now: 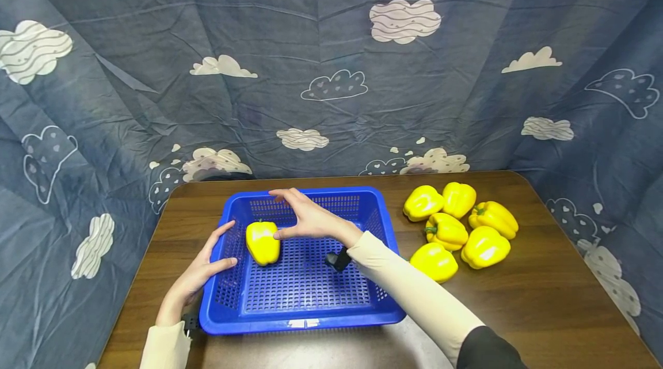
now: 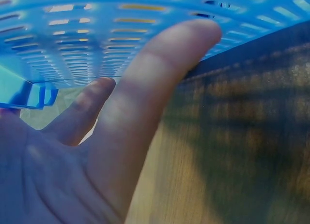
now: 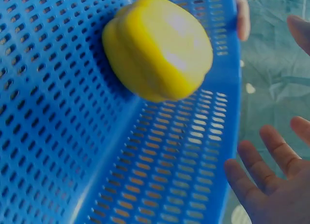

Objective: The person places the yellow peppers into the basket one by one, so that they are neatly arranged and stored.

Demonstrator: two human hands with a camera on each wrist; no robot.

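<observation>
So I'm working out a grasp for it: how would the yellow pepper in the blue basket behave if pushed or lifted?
The yellow pepper looks glossy, so probably slippery under a light pinch. Its rounded, lobed body lying on the flat perforated floor of the blue basket suggests it could rock or roll a little when pushed. It seems to keep its shape, likely firm and fairly light for its size.

Brown wood table (image 1: 544, 300) w/ blue cloud-print backdrop (image 1: 311, 41)
</observation>
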